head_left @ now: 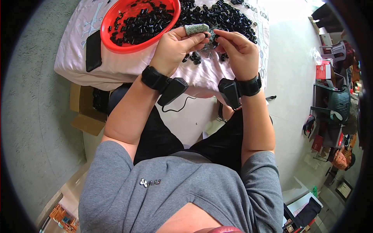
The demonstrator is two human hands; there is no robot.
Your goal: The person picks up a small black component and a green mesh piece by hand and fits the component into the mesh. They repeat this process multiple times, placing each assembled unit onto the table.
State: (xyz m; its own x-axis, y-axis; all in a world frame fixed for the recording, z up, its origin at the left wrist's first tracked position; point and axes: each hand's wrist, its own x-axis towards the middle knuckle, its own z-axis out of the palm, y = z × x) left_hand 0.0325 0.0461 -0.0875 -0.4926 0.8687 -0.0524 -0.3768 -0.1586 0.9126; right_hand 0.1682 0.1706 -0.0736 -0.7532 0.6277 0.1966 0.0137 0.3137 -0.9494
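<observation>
Shirt point(182, 186): grey, nearest the lens, small pale emblem on chest.
Wristbands: black, one per wrist, each with a black box; thin cable hanging between forearms.
Left hand point(175, 48): fingers pressed together, thumb in a speckled grey-green cot point(196, 28), pinching something small and dark; too small to identify.
Right hand point(239, 50): fingertips bunched at the same spot, touching the left; grip contents unclear.
Parts point(217, 17): small black pieces heaped on a white cloth point(128, 70), just beyond both hands.
Bowl point(107, 27): red, round, part-filled with black pieces, left of the hands.
Risk: tiny piece likely to slip from the pinch and vanish into the heap or off the cloth edge.
Box point(83, 112): brown cardboard, open, under the left edge.
Cloth print: large grey lettering along the far edges.
Packages point(321, 72): red, on shelves far right.
</observation>
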